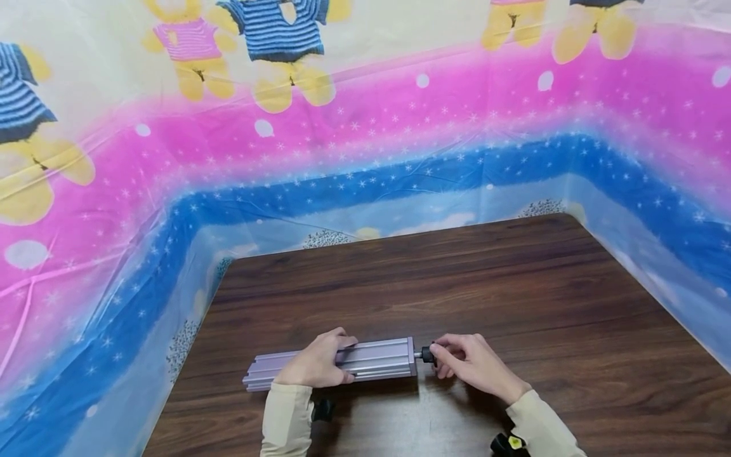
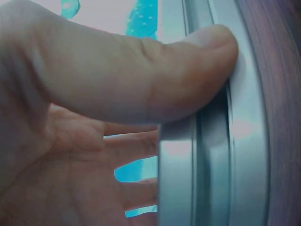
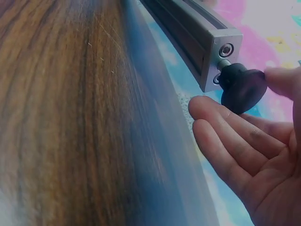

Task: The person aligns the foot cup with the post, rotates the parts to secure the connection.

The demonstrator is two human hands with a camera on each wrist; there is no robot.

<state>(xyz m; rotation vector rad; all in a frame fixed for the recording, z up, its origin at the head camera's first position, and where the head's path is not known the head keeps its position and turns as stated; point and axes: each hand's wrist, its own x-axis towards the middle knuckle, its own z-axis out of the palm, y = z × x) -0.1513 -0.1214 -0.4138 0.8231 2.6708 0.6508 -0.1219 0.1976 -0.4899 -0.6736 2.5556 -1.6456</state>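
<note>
A silver aluminium profile (image 1: 379, 358) with long grooves lies crosswise on the table. My left hand (image 1: 320, 362) grips it near the middle, the thumb pressing along its near side, as the thumb (image 2: 141, 80) in the left wrist view shows. From the profile's right end plate (image 3: 209, 70) sticks out a short metal shaft bearing a round black knob (image 3: 244, 92). Thumb and forefinger of my right hand (image 1: 480, 365) pinch this knob at its rim. The other right fingers (image 3: 235, 141) are loosely bent below it. Part of the profile is hidden under my left hand.
The dark wood-grain table (image 1: 457, 273) extends behind and to the right of the profile. A patterned pink and blue curtain (image 1: 365, 158) hangs around its back and sides. Black wrist devices (image 1: 323, 410) sit at both cream sleeves (image 1: 288, 419).
</note>
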